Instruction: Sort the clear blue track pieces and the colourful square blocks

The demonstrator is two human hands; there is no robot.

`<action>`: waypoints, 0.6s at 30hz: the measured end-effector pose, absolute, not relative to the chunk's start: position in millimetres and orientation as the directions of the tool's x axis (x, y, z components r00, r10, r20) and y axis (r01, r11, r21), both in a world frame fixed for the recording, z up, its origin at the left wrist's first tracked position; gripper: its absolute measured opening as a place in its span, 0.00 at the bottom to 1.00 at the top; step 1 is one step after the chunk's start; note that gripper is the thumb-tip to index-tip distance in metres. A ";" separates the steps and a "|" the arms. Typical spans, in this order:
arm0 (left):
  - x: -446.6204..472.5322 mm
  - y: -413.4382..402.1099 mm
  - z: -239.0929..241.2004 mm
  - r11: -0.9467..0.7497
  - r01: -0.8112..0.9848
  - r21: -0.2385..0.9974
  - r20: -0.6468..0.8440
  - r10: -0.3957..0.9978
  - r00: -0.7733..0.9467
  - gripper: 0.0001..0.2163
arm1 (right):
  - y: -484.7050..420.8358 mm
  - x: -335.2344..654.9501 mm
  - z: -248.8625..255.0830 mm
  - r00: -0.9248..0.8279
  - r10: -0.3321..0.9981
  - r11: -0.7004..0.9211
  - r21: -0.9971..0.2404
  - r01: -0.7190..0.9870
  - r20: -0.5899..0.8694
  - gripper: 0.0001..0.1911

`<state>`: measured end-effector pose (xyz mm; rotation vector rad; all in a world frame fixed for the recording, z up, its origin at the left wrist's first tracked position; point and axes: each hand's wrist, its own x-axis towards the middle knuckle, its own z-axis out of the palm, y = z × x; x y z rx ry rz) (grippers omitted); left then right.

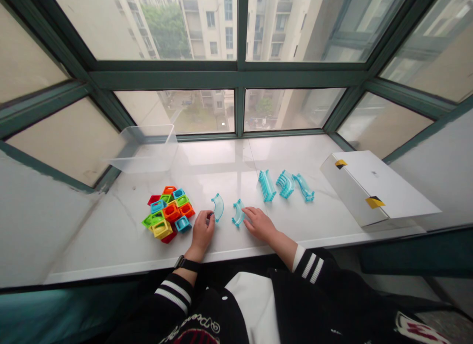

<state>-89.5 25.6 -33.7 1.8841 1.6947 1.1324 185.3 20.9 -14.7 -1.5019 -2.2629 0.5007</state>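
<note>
My left hand [203, 230] rests on the white sill, its fingertips pinched on the lower end of a curved clear-blue track piece [218, 206]. My right hand [259, 223] lies beside a second curved blue track piece [238, 213], with its fingers curled against that piece's right edge. The two curved pieces lie a short gap apart between my hands. Just left of my left hand sits a heap of several coloured square blocks [168, 212] in red, orange, green, yellow and blue.
Farther back on the sill [221, 171] lie three stacks of blue track pieces [285, 185]. A clear plastic tub [146, 148] stands at the back left by the window. A white cardboard box [373, 186] with yellow tape sits at the right.
</note>
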 end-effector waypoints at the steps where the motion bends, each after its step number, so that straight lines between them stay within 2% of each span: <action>1: -89.1 25.5 -32.6 -0.213 0.653 0.726 0.317 0.948 -0.043 0.09 | 20.4 184.9 -15.4 -0.358 0.925 0.372 -0.496 0.785 0.127 0.24; 9: -89.2 24.9 -29.5 -0.208 0.630 0.748 0.282 0.959 -0.018 0.11 | 14.7 189.6 -15.9 -0.422 0.890 0.439 -0.575 0.690 0.172 0.30; 18: -62.6 20.7 -3.8 -0.319 0.555 0.768 0.361 0.932 0.036 0.10 | 4.1 197.7 9.1 -0.370 0.879 0.469 -0.692 0.549 0.302 0.23</action>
